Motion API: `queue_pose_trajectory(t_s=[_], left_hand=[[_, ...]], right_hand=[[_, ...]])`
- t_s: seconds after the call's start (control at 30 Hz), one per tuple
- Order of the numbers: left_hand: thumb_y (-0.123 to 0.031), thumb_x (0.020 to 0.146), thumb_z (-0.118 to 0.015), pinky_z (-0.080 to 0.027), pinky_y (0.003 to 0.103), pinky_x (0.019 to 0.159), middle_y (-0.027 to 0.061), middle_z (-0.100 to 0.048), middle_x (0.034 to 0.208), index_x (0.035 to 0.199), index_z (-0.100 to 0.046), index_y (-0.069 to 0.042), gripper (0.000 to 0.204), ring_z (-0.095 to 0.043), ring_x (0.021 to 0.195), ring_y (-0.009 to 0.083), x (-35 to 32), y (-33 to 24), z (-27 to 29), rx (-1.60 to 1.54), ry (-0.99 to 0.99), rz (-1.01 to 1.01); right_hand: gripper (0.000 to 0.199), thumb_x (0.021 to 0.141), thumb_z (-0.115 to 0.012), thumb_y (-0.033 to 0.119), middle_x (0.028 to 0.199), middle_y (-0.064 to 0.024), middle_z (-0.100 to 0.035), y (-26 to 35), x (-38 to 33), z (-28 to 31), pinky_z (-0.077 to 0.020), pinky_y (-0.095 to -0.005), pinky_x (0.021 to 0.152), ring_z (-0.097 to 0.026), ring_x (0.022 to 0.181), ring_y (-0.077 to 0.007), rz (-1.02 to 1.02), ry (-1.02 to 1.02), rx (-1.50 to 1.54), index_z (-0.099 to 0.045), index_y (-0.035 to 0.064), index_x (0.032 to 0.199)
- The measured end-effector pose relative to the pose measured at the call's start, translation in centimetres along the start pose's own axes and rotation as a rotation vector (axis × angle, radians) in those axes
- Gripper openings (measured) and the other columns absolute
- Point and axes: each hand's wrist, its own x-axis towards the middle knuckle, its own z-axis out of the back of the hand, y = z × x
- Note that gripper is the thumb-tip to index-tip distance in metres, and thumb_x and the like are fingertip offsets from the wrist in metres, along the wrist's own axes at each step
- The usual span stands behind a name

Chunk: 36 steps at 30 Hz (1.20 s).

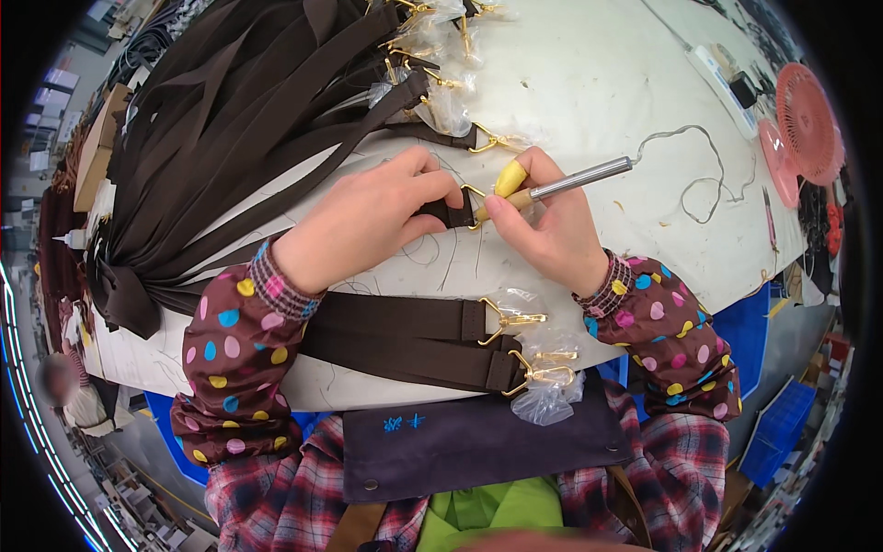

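Note:
My left hand (pixel 372 213) pinches the end of a dark brown webbing strap (pixel 447 215), just behind its gold metal ring (pixel 473 195). In my right hand (pixel 554 221) is a corded pen-shaped tool (pixel 581 177) with a silver metal barrel and a wood-coloured front part. Its front end is beside the ring; the exact tip is hard to make out. A yellow finger cot (pixel 510 178) covers one fingertip of my right hand. Nearer me lie two more strap ends (pixel 405 317) with gold hooks (pixel 522 320) partly wrapped in clear plastic.
A large bundle of brown straps (pixel 230 120) covers the table's left side, with plastic-wrapped hooks (pixel 441 78) at the back. Loose threads lie about. At right are a grey cord (pixel 685 131), a white power strip (pixel 722 87), a pink fan (pixel 809 120) and a blue crate (pixel 782 432).

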Motion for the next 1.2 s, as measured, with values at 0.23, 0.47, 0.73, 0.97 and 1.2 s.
queue_pose_trajectory(t_s=[0.23, 0.47, 0.73, 0.97, 1.2], left_hand=[[-0.005, 0.079, -0.070, -0.045, 0.029, 0.069, 0.0041, -0.050, 0.088, 0.090, -0.059, -0.006, 0.016, -0.053, 0.082, 0.0180, 2.2, 2.0, 0.2, -0.164, 0.178, -0.018], [-0.006, 0.083, -0.066, -0.043, 0.028, 0.070, 0.0044, -0.050, 0.086, 0.087, -0.058, -0.005, 0.009, -0.051, 0.080, 0.0182, 2.7, 2.9, 0.3, -0.198, 0.252, -0.085], [-0.005, 0.084, -0.064, -0.043, 0.029, 0.071, 0.0048, -0.050, 0.087, 0.089, -0.056, -0.004, 0.009, -0.051, 0.081, 0.0181, 2.3, 2.7, 0.0, -0.212, 0.211, -0.035], [-0.012, 0.085, -0.063, -0.043, 0.032, 0.071, 0.0068, -0.052, 0.084, 0.087, -0.057, -0.007, 0.008, -0.053, 0.080, 0.0220, 2.1, 3.0, -0.2, -0.251, 0.163, -0.052], [-0.012, 0.085, -0.063, -0.044, 0.032, 0.071, 0.0065, -0.052, 0.084, 0.087, -0.058, -0.007, 0.008, -0.054, 0.080, 0.0217, 2.1, 3.0, -0.4, -0.271, 0.160, -0.041]], right_hand=[[0.019, 0.082, -0.065, 0.009, 0.074, -0.0056, -0.058, -0.5, 0.1, 0.0, -0.0472, -0.0258, 0.060, -0.058, 0.066, -0.0120, -0.019, 0.040, -0.033, -0.049, 0.0017, 0.089], [0.021, 0.082, -0.066, 0.011, 0.076, -0.0066, -0.059, -0.8, 0.3, -0.2, -0.0480, -0.0264, 0.060, -0.060, 0.067, -0.0133, -0.023, 0.055, -0.014, -0.049, 0.0020, 0.090], [0.023, 0.082, -0.067, 0.012, 0.076, -0.0072, -0.060, -1.0, 0.3, -0.4, -0.0484, -0.0267, 0.060, -0.060, 0.067, -0.0144, -0.020, 0.061, -0.042, -0.048, 0.0022, 0.092], [0.023, 0.082, -0.067, 0.013, 0.075, -0.0075, -0.060, -1.1, 0.4, -0.5, -0.0483, -0.0270, 0.059, -0.060, 0.066, -0.0152, -0.024, 0.068, -0.045, -0.048, 0.0026, 0.089], [0.023, 0.081, -0.067, 0.012, 0.074, -0.0087, -0.060, -1.0, 0.4, -0.5, -0.0487, -0.0277, 0.059, -0.060, 0.065, -0.0170, -0.021, 0.065, -0.058, -0.048, 0.0025, 0.089]])
